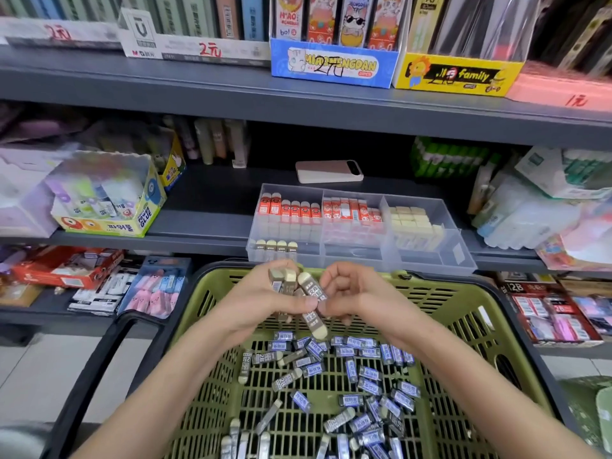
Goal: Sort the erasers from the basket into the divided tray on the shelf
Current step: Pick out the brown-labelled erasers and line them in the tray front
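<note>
Bright, even light; edges blurred and bowed.

Stationery shop: price-marked display boxes, stocked shelves.

body: left hand | right hand | both bare | forearms bare to the frame edge

left hand: fingers gripping erasers | right hand: fingers curled, pinching one
</note>
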